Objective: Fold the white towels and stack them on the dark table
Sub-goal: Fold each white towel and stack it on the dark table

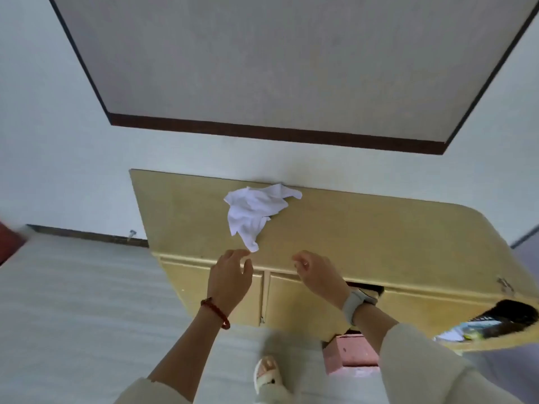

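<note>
A sandalled foot stands on the pale floor below and between a person's two arms, with a pink block just to the near side of the right wrist. The left hand, a red bead bracelet on its wrist, reaches over the front edge of a yellow cabinet, fingers loosely curled and holding nothing, their tips just short of the nearest corner of a crumpled white towel. The right hand, a pale watch on its wrist, hovers beside it with fingers relaxed, gripping nothing; the two hands are apart. The towel lies unfolded on the cabinet top, beyond the left hand and stretching away to the cabinet's far edge. Dark objects, blurred, sit far to the right of the right arm. Beyond the cabinet rises a white wall.
</note>
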Demonstrator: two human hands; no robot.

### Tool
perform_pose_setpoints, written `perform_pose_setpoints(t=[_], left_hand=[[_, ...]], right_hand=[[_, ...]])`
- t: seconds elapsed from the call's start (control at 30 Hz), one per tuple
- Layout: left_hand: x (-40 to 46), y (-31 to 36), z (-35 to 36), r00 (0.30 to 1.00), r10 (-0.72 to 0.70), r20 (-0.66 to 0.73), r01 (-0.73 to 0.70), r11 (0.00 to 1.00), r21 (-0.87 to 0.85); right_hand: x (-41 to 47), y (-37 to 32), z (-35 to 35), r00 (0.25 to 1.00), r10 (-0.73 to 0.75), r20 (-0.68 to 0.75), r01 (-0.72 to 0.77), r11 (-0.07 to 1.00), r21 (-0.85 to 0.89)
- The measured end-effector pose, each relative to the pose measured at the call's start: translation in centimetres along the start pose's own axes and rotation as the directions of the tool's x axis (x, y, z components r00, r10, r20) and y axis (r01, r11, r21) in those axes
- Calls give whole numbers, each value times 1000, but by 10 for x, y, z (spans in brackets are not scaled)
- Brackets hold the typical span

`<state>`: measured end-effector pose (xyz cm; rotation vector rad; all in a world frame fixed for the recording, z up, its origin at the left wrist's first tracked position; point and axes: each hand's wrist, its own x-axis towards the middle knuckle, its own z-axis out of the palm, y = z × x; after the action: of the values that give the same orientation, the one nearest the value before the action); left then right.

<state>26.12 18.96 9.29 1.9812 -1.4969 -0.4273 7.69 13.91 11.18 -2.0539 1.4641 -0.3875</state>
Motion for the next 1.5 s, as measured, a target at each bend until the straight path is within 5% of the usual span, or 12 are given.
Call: perform_pose_setpoints(t=[0.33, 0.67, 0.77, 0.83, 0.9, 1.03, 1.17, 1.3, 1.5], left_hand=[[141, -56, 60, 955, -296, -10, 295, 954, -59], [204, -67, 92, 895, -440, -76, 428, 893, -136], [211, -64, 94, 879, -460, -128, 439, 884, -163], [219, -60, 91, 882, -444, -156, 413, 889, -197], [232, -55, 81, 909, -375, -183, 335, 917, -216], [263, -38, 41, 960, -224, -170, 175, 948, -265], [285, -21, -7, 983, -143, -112, 113, 965, -235], [292, -20, -47, 962, -158, -221, 129, 981, -142], [293, -57, -80, 886, -224, -406, 257, 966, 30]], right_hand=[[221, 26, 43, 992, -70, 105, 73, 997, -24], [368, 38, 78, 972, -92, 217, 176, 895, -410], [383, 40, 76, 940, -242, 240, 326, 844, -427], [383, 34, 64, 875, -434, 217, 471, 866, -167], [381, 19, 45, 744, -624, 240, 637, 770, 29], [390, -23, 5, 495, -818, 291, 828, 546, 126], [399, -66, -26, 412, -862, 294, 878, 462, 127], [403, -101, -43, 454, -858, 241, 852, 498, 165], [417, -129, -21, 517, -704, 487, 827, 558, -71]])
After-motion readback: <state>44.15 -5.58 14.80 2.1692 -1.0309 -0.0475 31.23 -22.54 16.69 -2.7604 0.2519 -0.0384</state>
